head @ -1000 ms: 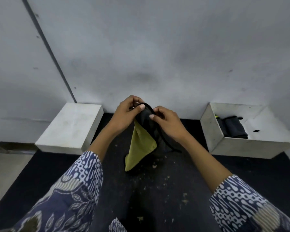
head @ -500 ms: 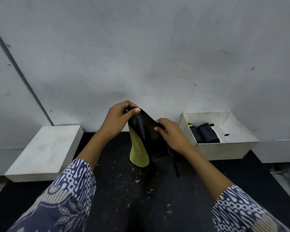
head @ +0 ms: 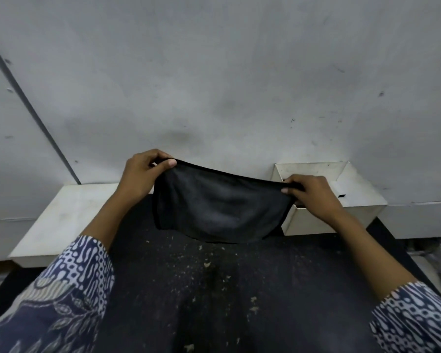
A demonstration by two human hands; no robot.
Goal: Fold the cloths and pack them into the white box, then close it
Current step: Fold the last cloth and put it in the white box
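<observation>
I see the left hand (head: 140,174) and the right hand (head: 313,193) held well apart, each pinching an upper corner of a dark, soft rectangular cloth (head: 219,207) between thumb and curled fingers. The cloth's top edge is stretched between them and dips a little in the middle; the rest of it hangs down in front of me above the dark speckled tabletop (head: 214,289), and I cannot tell whether its lower edge touches that surface.

Just behind and under the right hand stands the open white rectangular box (head: 316,221), set against the grey wall (head: 214,72). The hand and the cloth's corner cover most of its opening, so I cannot make out what lies inside; only bare pale inner walls and a small dark mark at the right rim show.

Beside the left hand, out past the wrist, lies a flat white rectangular lid or closed box (head: 69,217), its top facing up. Blue-and-white patterned sleeves (head: 82,276) cover both forearms near me.
</observation>
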